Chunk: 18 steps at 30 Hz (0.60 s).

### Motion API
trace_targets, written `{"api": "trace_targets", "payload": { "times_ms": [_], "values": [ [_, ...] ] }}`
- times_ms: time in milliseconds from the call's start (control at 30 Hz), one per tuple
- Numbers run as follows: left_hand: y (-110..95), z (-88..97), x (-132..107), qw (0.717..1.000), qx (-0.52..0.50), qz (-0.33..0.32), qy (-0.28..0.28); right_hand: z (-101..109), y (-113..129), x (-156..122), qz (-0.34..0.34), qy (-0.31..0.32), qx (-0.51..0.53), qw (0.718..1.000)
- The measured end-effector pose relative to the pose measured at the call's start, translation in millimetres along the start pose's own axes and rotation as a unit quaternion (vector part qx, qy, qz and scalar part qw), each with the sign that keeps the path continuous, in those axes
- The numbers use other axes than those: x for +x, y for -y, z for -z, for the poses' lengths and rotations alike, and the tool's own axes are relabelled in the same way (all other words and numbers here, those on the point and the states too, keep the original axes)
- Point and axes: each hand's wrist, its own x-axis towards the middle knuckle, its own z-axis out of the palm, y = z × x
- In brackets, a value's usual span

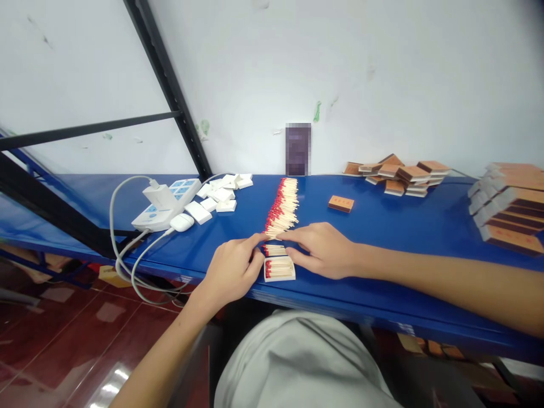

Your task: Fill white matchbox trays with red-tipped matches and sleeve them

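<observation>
A long row of red-tipped matches (284, 207) lies on the blue table, with a smaller group of matches (275, 250) at its near end. My left hand (233, 266) is at the red-head side, its index finger touching the row's near end and its thumb beside the small group. From the other side, my right hand (325, 249) reaches in the same way, index finger and thumb at the plain ends. Together the fingertips grip the small group between them. Just in front sits a white matchbox tray (279, 277) containing matches.
White empty trays (221, 195) lie left, near a power strip (164, 209) with cables. One closed matchbox (341, 203) lies right of the row. Behind it is a heap of matchboxes (412, 174); a stack of matchboxes (510, 209) stands far right. A dark pixelated object (298, 149) leans on the wall.
</observation>
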Motion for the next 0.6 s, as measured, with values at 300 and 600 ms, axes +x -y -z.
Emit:
{"api": "trace_targets", "payload": {
  "times_ms": [300, 600],
  "values": [
    [0.9, -0.3, -0.5, 1.000, 0.012, 0.001, -0.001, -0.2, -1.1, 0.7, 0.008, 0.007, 0.005, 1.000],
    [0.9, -1.0, 0.2, 1.000, -0.006, -0.007, 0.002, 0.3, -1.2, 0.2, 0.015, 0.004, 0.010, 1.000]
  ]
}}
